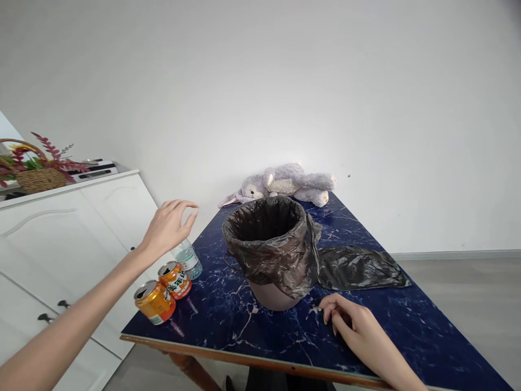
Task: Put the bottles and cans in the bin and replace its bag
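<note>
My left hand [169, 225] hovers in the air with its fingers curved and apart, holding nothing, just above a clear plastic bottle [189, 260] at the table's left edge. In front of the bottle lie two orange drink cans [165, 293]. My right hand [354, 323] rests on the dark blue marble-patterned table [285, 342] with fingers curled down onto the top, nothing visible in them. It lies just right of a small bin [271, 296] lined with a black plastic bag [272, 244].
A second black bag [360, 267] lies flat to the bin's right. A grey plush toy [285, 184] lies at the table's far end against the white wall. A white cabinet [61, 244] stands left, bearing a wicker basket of flowers [36, 168].
</note>
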{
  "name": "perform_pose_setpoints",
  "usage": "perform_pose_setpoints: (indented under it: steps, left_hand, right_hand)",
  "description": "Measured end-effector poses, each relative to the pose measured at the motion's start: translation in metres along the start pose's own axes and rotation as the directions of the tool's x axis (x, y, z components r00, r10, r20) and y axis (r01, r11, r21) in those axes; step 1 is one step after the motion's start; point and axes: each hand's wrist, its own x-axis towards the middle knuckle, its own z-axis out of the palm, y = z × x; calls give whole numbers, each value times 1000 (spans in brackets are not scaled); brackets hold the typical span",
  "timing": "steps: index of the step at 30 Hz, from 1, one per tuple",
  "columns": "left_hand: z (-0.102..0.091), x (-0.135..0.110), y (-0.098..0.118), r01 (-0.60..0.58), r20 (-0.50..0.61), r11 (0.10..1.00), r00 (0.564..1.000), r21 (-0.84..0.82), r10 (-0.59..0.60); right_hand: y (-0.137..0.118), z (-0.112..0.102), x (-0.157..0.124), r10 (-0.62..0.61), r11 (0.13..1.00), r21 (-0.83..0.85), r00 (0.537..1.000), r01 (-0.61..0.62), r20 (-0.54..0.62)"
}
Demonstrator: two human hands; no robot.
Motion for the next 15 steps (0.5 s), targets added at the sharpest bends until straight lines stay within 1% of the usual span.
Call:
perform_pose_setpoints:
  steps: [1, 2, 4, 6, 7, 8, 10, 12, 14, 15]
  left_hand:
    - [6, 1, -16, 56, 68, 996, 996, 69, -61]
    - [13, 1, -30, 110, 143, 985, 981, 134, -129]
    - [24, 0, -51, 187, 288, 955, 924, 231, -251]
    - [33, -3, -62, 223, 380, 934, 868, 278, -320]
    - [36, -6, -65, 234, 404, 930, 850, 284, -337]
    - [40, -8, -66, 244, 412, 928, 843, 282, -347]
    - [44, -13, -65, 251, 400, 932, 850, 261, -341]
    - [44, -18, -59, 240, 373, 944, 874, 224, -311]
    - [38, -20, -47, 227, 321, 955, 905, 191, -279]
    - [31, -20, -40, 221, 254, 962, 933, 160, -256]
  right_hand:
    - [1, 0, 0, 6, 1000, -3, 1000, -6, 6]
    - [2, 0, 0, 15, 1000, -6, 1000, -15, 14]
    - [3, 1, -1, 36, 999, -10, 999, -36, 32]
    - [4, 1, -1, 53, 999, -7, 998, -53, 46]
    - [4, 1, -1, 57, 998, -3, 997, -57, 48]
    - [5, 0, -1, 54, 999, 2, 997, -55, 47]
    - [5, 1, -1, 46, 999, 7, 998, -47, 41]
    - [6, 1, -1, 43, 999, 7, 998, -43, 36]
    - [6, 1, -1, 38, 999, -1, 999, -38, 30]
    - [6, 1, -1, 35, 999, -3, 999, -35, 29]
